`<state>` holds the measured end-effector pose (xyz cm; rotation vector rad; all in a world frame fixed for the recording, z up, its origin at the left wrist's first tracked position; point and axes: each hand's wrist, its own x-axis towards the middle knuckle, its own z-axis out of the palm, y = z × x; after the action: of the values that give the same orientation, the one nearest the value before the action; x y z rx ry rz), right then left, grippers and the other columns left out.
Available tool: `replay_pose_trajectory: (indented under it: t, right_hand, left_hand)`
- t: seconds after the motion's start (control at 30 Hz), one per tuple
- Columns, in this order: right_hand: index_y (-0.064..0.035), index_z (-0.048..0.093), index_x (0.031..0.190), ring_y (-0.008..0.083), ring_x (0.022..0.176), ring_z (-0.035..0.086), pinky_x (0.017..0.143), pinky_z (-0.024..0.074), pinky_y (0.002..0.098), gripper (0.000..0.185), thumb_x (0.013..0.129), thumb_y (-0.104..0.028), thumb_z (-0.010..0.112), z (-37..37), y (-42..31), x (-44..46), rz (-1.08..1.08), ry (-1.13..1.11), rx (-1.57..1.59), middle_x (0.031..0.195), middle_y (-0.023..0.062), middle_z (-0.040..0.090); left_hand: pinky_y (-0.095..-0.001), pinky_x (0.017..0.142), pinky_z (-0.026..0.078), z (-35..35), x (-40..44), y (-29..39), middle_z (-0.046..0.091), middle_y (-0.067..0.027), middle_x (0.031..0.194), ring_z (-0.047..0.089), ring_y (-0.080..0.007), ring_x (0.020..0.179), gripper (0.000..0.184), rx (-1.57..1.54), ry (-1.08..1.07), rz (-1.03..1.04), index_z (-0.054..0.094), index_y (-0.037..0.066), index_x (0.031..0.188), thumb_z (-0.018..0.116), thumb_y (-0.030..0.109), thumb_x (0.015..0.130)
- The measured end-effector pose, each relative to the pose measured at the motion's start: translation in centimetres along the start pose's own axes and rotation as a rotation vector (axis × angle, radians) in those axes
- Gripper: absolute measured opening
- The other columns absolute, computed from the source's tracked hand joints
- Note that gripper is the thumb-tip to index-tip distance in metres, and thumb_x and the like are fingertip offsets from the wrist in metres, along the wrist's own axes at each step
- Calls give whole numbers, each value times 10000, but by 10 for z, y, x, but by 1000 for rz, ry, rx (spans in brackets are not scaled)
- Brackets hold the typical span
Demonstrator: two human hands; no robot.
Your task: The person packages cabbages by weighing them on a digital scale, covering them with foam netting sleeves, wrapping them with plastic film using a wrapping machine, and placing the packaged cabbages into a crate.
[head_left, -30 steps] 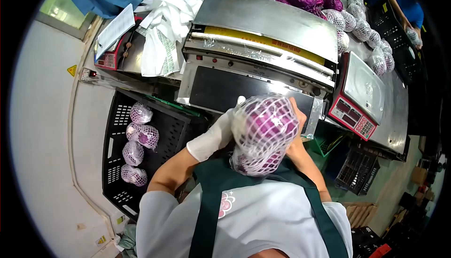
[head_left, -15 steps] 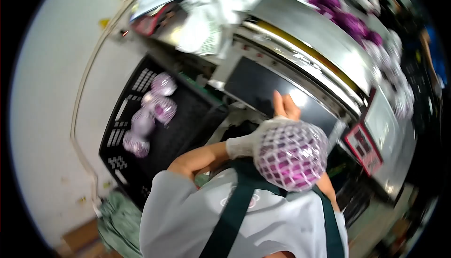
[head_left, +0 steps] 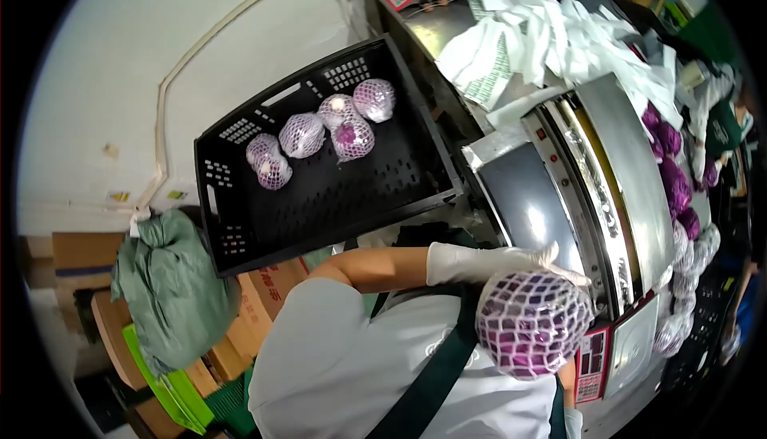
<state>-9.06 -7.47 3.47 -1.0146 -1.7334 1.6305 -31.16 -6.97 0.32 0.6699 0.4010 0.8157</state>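
Observation:
A round purple cabbage [head_left: 534, 329] in white foam netting is in front of my chest. My left hand [head_left: 531, 263], in a white glove, reaches along its far side with the thumb raised and fingers stretched out. The cabbage covers part of this hand, and I cannot tell how firmly the two touch. My right forearm [head_left: 566, 377] runs up beside the cabbage, and the right hand is hidden behind or under it. Just past my left hand is the dark plate [head_left: 523, 191] of a steel wrapping machine [head_left: 639, 191].
Several netted, wrapped cabbages [head_left: 302, 135] lie in a black crate [head_left: 319, 241] on the left. A red-framed scale [head_left: 590, 367] stands at right, near more cabbages [head_left: 673, 183]. White strips [head_left: 551, 35] cover the far counter. A green bag [head_left: 176, 287] sits by cardboard boxes.
My view has swung left, so the crate and machine sit further right in it. My left hand now points right, along the cabbage, instead of forward over the dark plate.

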Motion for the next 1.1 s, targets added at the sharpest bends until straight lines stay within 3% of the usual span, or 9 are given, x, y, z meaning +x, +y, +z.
replay_pose_trajectory:
  t: [0.13,0.17,0.27,0.37,0.53,0.67,0.8,0.97,1.1]
  right_hand:
    - [70,547,1098,217,911,619,832,482,296,317,852,-128,582,2,20,70,328,132,365,983,158,633]
    - [68,488,1195,238,1062,556,941,406,329,621,701,-203,749,-21,34,66,370,-16,701,1133,189,571]
    - [71,358,1320,233,1189,454,1016,304,347,1243,323,-421,915,-4,9,47,65,-235,-61,1291,161,456]
    - [84,349,1328,237,1152,484,981,345,344,1155,494,-557,825,21,17,66,80,-189,82,1259,156,485]
    - [72,344,1334,258,1160,492,1002,354,370,981,645,-532,694,47,38,112,24,-226,198,1279,177,478]
    - [73,367,1319,237,1152,495,998,360,349,916,656,-434,743,86,43,141,158,-198,371,1265,171,489]
    - [31,402,1312,206,1109,505,963,384,319,753,703,-232,758,134,27,164,-25,-247,36,1222,155,526]
    - [-7,428,1285,411,1176,457,988,371,424,691,714,-226,750,156,15,179,-355,-322,-513,1296,274,434]
    - [-50,543,1190,369,1162,488,950,415,407,509,736,-184,731,127,21,175,-164,-329,-394,1289,204,481]
  left_hand:
    - [-220,745,492,-11,-19,-5,647,-31,917,600,-92,768,337,-439,26,105,621,38,976,512,351,915]
    - [-227,730,500,-20,-20,-16,655,-29,898,606,-96,770,355,-369,117,150,634,47,917,514,381,911]
    - [-295,721,527,-34,-21,-38,673,-46,904,634,-150,796,532,-1049,101,179,662,88,850,512,597,831]
    - [-399,917,441,-27,-33,-16,615,-64,1125,570,-217,1038,600,-1018,578,172,612,118,1086,423,636,850]
    - [-489,1016,343,-45,-71,-7,432,-44,1367,416,-233,1251,670,-666,716,395,348,181,1378,189,627,904]
    - [-564,1035,225,-34,-105,17,363,-71,1402,343,-299,1279,854,-538,943,320,273,169,1409,202,769,806]
    - [-382,1048,308,-64,-115,17,420,-85,1358,396,-204,1250,800,-332,929,688,303,77,1377,320,681,853]
    - [-453,983,403,-142,-136,28,513,-146,1263,512,-293,1142,686,-685,886,770,433,56,1295,363,604,889]
    - [-484,944,433,-220,-144,-2,543,-142,1223,544,-320,1084,660,-719,932,680,466,71,1277,370,596,887]
